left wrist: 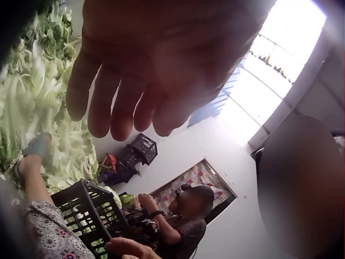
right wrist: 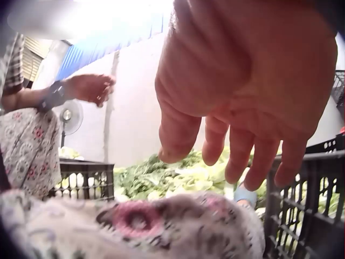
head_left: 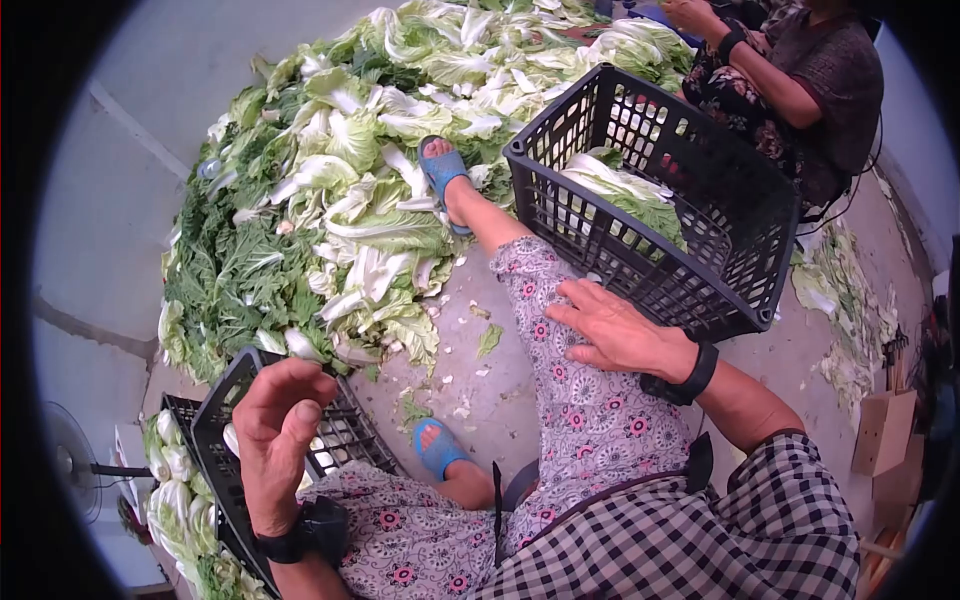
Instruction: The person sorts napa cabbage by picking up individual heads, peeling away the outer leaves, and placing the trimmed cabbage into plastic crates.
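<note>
My left hand [head_left: 280, 430] is raised at the left, over the edge of a black plastic crate [head_left: 208, 425]. Its fingers bend loosely and hold nothing; in the left wrist view the palm and fingers look bare. Over my right knee is my right hand [head_left: 622, 335], palm down with relaxed, slightly spread fingers, close above the patterned trouser leg [head_left: 620, 430]. Nothing shows in it in the right wrist view either. Beside that knee stands a larger black crate [head_left: 690, 285] with a Chinese cabbage [head_left: 625, 200] lying inside.
A wide heap of loose cabbage leaves [head_left: 370, 200] covers the floor ahead, and my blue slipper [head_left: 443, 170] touches its edge. Another person [head_left: 820, 90] sits beyond the larger crate. More cabbages [head_left: 175, 500] and a fan [head_left: 70, 460] are at far left; a cardboard box [head_left: 882, 432] stands at right.
</note>
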Available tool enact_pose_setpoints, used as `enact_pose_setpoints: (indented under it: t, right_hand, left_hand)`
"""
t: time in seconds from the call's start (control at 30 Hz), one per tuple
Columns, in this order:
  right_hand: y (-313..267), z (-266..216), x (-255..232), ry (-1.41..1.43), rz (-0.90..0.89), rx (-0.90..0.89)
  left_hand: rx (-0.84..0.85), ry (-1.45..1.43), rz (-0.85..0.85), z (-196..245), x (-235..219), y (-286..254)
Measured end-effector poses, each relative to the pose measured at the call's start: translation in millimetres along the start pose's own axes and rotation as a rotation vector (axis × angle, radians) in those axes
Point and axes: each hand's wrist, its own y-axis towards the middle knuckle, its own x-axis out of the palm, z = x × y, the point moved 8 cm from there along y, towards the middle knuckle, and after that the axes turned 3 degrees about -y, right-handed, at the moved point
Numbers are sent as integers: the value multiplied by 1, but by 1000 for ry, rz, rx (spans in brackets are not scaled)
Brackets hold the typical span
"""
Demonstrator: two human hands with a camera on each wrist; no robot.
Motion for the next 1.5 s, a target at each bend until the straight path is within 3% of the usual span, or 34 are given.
enact_pose_setpoints:
  t: [0.07, 0.1, 0.2, 0.3, 0.47, 0.6, 0.67, 0.7, 0.73, 0.8, 0.97, 1.07, 1.1, 1.2, 1.33, 1.47, 1.5]
  right_hand:
    - [-2, 0, 0, 46, 15, -5]
    - [-6, 2, -1, 19, 87, -35]
    - [-9, 5, 0, 12, 26, 12]
    - [-4, -1, -9, 60, 42, 25]
    - [20, -4, -11, 96, 136, 52]
    - [36, -11, 3, 92, -9, -7]
    - [38, -15, 4, 45, -70, -66]
    - [38, -17, 1, 75, -98, -51]
    - [40, -17, 0, 89, -103, -51]
    - [40, -15, 0, 121, -99, -34]
    - [44, -15, 5, 83, -110, -21]
    - [44, -12, 5, 58, -110, -32]
    - [43, -12, 5, 64, -110, -23]
    - [43, -15, 5, 69, -116, 3]
    - [44, -16, 8, 61, -101, 14]
    - [43, -14, 8, 80, -83, -9]
    - [43, -13, 9, 85, -79, -14]
  left_hand:
    - [13, 13, 37, 0, -9, -3]
    - [87, 34, 63, 6, -18, -3]
    - [250, 58, 221, 25, -68, -11]
    - [191, 59, 367, 17, -131, -33]
    - [-96, 383, 471, -70, -210, -79]
    - [-285, 395, 495, -163, -249, -122]
    - [-346, 381, 455, -196, -257, -139]
    - [-451, 519, 422, -202, -255, -147]
    - [-567, 579, 359, -212, -247, -155]
    - [-606, 749, 120, -225, -220, -158]
    - [-337, 876, 146, -225, -208, -118]
    - [-181, 1071, 74, -239, -201, -79]
    - [-247, 1099, 20, -251, -200, -67]
    - [-39, 1056, 25, -281, -195, -38]
    - [-191, 1158, 13, -292, -191, -27]
    - [-127, 1232, 88, -301, -198, -32]
    - [-105, 1175, 166, -283, -201, -37]
